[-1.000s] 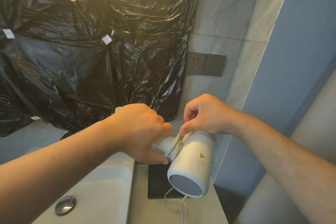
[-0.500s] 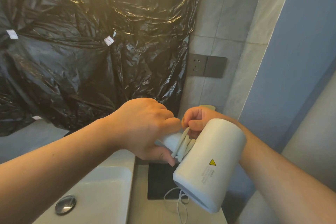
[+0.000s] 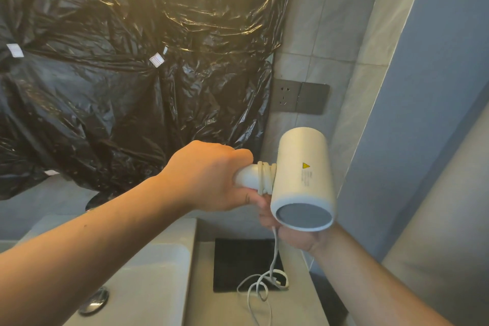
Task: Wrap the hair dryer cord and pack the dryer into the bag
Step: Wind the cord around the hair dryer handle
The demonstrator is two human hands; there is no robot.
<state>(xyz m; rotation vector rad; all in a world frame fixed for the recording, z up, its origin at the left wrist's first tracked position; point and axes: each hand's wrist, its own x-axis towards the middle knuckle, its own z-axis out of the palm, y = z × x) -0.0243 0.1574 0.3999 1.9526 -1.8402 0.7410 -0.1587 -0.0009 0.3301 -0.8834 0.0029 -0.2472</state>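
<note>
The left hand point(image 3: 209, 174) grips the handle of the white dryer point(image 3: 304, 172), held above the counter point(image 3: 206, 286) with its grey end toward the camera; the right hand point(image 3: 299, 235) sits under the barrel, mostly hidden, so its grip cannot be told. The cord point(image 3: 266, 177) coils several turns round the handle against the barrel, then drops past the right hand to a loose tangle on a black mat point(image 3: 238, 259) beside the sink point(image 3: 148, 272). Behind are a dark socket point(image 3: 285, 95) and a black plastic sheet point(image 3: 132, 61)
</note>
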